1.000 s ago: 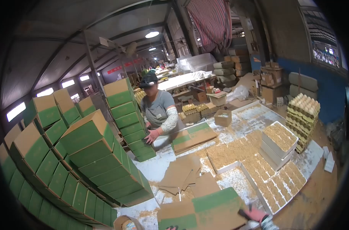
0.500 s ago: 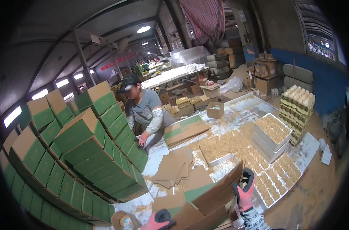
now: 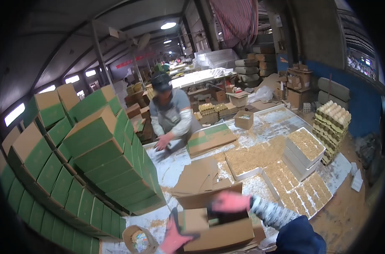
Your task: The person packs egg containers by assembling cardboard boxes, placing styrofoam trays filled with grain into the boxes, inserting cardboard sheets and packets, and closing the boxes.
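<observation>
An open cardboard box stands at the near edge of the table, its far flap raised and its inside partly in shadow. At the box's left end is my left hand, in a pink glove with dark fingertips, thumb and fingers spread apart against the cardboard. My right hand, gloved in pink, reaches across the box opening from the right. Motion smears its fingers, so their grip is unclear. Flat cardboard pieces lie just beyond the box.
Stacked green-and-brown boxes rise on the left. A co-worker stands across the table. Trays filled with tan grain-like material sit at right, near stacked egg trays. A small round-topped container stands near my left hand.
My right hand has moved left, from the cardboard's right side to over the box. My left hand now lies against the box. The co-worker's hands have come away from the green boxes.
</observation>
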### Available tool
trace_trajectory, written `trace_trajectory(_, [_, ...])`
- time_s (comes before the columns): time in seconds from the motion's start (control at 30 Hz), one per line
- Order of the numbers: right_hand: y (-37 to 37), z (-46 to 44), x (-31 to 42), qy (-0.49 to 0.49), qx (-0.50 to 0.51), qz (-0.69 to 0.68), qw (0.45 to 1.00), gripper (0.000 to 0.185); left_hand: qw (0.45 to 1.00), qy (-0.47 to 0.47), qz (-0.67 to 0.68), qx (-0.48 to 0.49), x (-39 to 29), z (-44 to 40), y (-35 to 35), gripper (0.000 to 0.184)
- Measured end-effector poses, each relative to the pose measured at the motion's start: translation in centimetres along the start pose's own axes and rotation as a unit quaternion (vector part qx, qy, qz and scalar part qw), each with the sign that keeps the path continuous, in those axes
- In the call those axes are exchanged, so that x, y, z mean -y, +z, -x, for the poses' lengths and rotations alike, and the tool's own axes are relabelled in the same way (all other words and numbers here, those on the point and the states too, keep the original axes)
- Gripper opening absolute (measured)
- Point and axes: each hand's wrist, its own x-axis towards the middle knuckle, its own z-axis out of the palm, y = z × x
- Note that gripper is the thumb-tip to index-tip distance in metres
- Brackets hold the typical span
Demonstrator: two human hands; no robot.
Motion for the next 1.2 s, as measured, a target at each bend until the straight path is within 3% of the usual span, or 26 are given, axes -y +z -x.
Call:
trace_trajectory(0.03, [-1.5, 0.0, -0.8, -0.023, -0.123, 0.167, 0.978, 0.048, 0.998, -0.046, 0.041, -0.023, 2.5, -0.8, 0.9, 0.076])
trace_trajectory(0.1, [-1.0, -0.1, 0.3, 0.118, -0.256, 0.108, 0.953, 0.048, 0.915, -0.179, 0.345, 0.111, 8.5, -1.4, 3.1, 0.087])
trace_trajectory(0.13, [-0.9, -0.3, 1.1, 0.193, -0.327, 0.075, 0.922, 0.048, 0.926, -0.206, 0.303, 0.092, 7.9, -1.1, 2.8, 0.090])
trace_trajectory(0.17, [-1.0, -0.5, 1.6, 0.266, -0.396, 0.043, 0.878, 0.049, 0.927, -0.163, 0.336, 0.039, 7.7, -0.6, 3.1, 0.090])
trace_trajectory(0.23, [-0.1, 2.7, 5.5, 0.226, -0.323, 0.125, 0.911, 0.055, 0.911, -0.058, 0.402, -0.068, 7.7, -1.2, 4.4, 0.090])
trace_trajectory(0.27, [3.8, 3.6, 5.3, 0.205, -0.297, 0.085, 0.929, 0.057, 0.936, -0.079, 0.341, -0.027, 7.4, -1.5, 3.8, 0.092])
trace_trajectory(0.3, [4.9, 5.1, 5.3, 0.219, -0.175, 0.087, 0.956, 0.064, 0.925, -0.136, 0.353, -0.039, 7.9, -0.2, 4.4, 0.075])
trace_trajectory(0.33, [5.3, 6.5, 5.2, 0.254, -0.240, 0.095, 0.932, 0.064, 0.911, -0.185, 0.366, -0.053, 8.6, 0.3, 5.7, 0.059])
trace_trajectory(0.37, [3.4, 8.2, 5.5, 0.283, -0.305, 0.109, 0.903, 0.066, 0.904, -0.200, 0.373, -0.056, 8.7, 0.4, 6.1, 0.056])
trace_trajectory(0.4, [0.9, 10.0, 5.8, 0.369, -0.142, 0.002, 0.918, 0.066, 0.897, -0.216, 0.380, -0.059, 8.7, 0.5, 6.5, 0.054])
trace_trajectory(0.43, [-0.8, 11.4, 5.6, 0.437, 0.026, -0.106, 0.893, 0.068, 0.903, -0.202, 0.378, -0.046, 8.4, 0.8, 6.1, 0.064])
trace_trajectory(0.47, [2.6, 12.3, 4.0, 0.440, 0.074, -0.099, 0.889, 0.072, 0.907, -0.187, 0.376, -0.031, 8.1, 0.9, 5.6, 0.075])
trace_trajectory(0.5, [3.5, 13.4, 4.5, 0.403, 0.070, -0.110, 0.906, 0.070, 0.911, -0.172, 0.375, -0.017, 7.9, 1.1, 5.2, 0.086])
trace_trajectory(0.57, [4.1, 15.0, 4.7, 0.328, 0.051, -0.120, 0.936, 0.067, 0.966, -0.133, 0.219, -0.032, 6.1, 0.0, 1.5, 0.075])
trace_trajectory(0.63, [8.2, 16.3, 5.6, 0.246, -0.188, -0.138, 0.941, 0.061, 0.991, -0.115, 0.028, -0.063, 5.1, -0.1, -1.6, 0.064])
trace_trajectory(0.73, [14.2, 16.3, 4.4, 0.222, -0.186, -0.197, 0.937, 0.066, 0.986, -0.130, -0.081, -0.063, 6.6, -0.9, -0.9, 0.049])
trace_trajectory(0.77, [17.7, 18.1, 2.4, 0.200, -0.134, -0.095, 0.966, 0.071, 0.986, -0.137, -0.077, -0.049, 7.5, -1.2, 0.2, 0.044])
trace_trajectory(0.83, [23.0, 23.2, -1.5, 0.436, -0.267, -0.079, 0.856, 0.075, 0.990, -0.120, 0.072, -0.007, 8.4, -2.4, 1.2, 0.042])
trace_trajectory(0.9, [25.7, 29.1, -6.8, 0.698, -0.433, -0.032, 0.569, 0.083, 0.991, -0.112, 0.045, -0.054, 14.1, -3.0, 2.9, 0.039])
trace_trajectory(0.97, [29.3, 34.7, -11.4, 0.852, -0.435, -0.176, 0.232, 0.084, 0.985, -0.139, 0.069, -0.075, 14.2, -3.0, 3.0, 0.036])
trace_trajectory(1.03, [37.7, 37.0, -16.1, 0.753, -0.563, -0.105, 0.324, 0.086, 0.966, -0.194, 0.153, -0.070, 7.5, -3.4, 2.3, 0.033])
trace_trajectory(1.1, [37.6, 36.3, -16.3, 0.587, -0.708, -0.273, 0.282, 0.079, 0.967, -0.182, 0.165, -0.064, 6.8, -3.4, 2.0, 0.028])
trace_trajectory(1.13, [37.1, 35.7, -15.6, 0.574, -0.714, -0.268, 0.297, 0.079, 0.964, -0.188, 0.179, -0.061, 8.0, -3.5, 2.1, 0.028])
trace_trajectory(1.2, [28.8, 31.7, -10.2, 0.591, -0.710, -0.224, 0.310, 0.085, 0.960, -0.191, 0.193, -0.065, 8.3, -3.3, 2.4, 0.028])
